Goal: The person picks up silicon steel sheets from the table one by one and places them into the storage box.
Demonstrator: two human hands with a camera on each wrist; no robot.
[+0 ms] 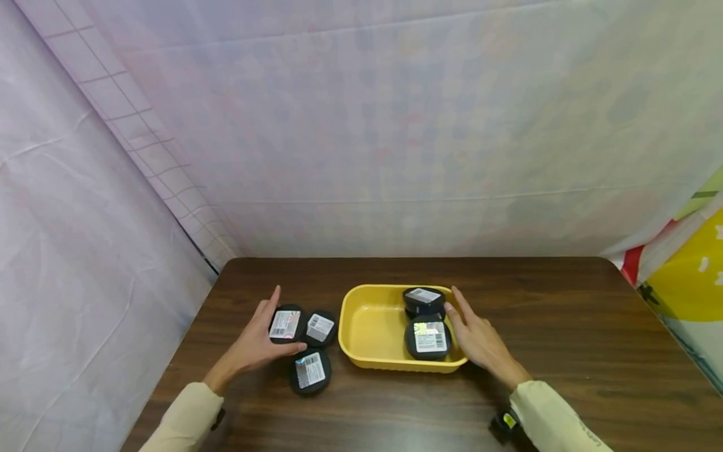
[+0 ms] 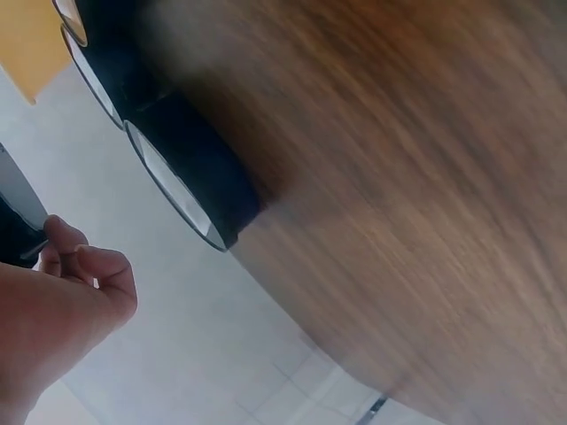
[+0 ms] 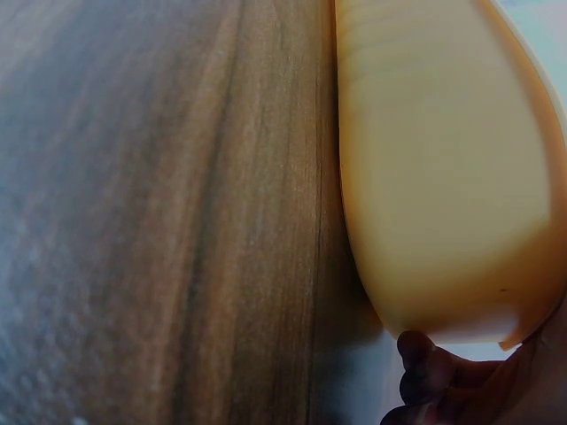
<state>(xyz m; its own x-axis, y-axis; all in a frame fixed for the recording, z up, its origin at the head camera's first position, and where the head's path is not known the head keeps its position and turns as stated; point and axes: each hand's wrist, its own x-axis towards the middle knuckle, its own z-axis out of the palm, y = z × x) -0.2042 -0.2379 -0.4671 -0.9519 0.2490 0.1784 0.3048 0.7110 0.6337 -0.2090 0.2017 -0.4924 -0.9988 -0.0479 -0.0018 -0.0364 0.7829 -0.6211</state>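
Note:
My left hand (image 1: 257, 336) grips a flat round black container (image 1: 285, 324) with a white label, thumb at its near side and fingers at its far side. In the left wrist view this container is raised off the table. Two similar black containers, one upper (image 1: 320, 328) and one nearer (image 1: 310, 371), lie beside it, label up. My right hand (image 1: 480, 339) holds the right end of a yellow plastic basin (image 1: 367, 333); in the right wrist view its fingers (image 3: 416, 350) curl round the basin's end. Inside, at the right, sit a labelled black container (image 1: 428, 338) and, behind it, a stack (image 1: 423, 300).
Everything stands on a dark wood-grain table (image 1: 565, 326). A pale patterned cloth (image 1: 395, 157) hangs behind its far edge, and another white cloth (image 1: 68, 251) hangs at the left. A small black device (image 1: 503, 424) sits by the right sleeve.

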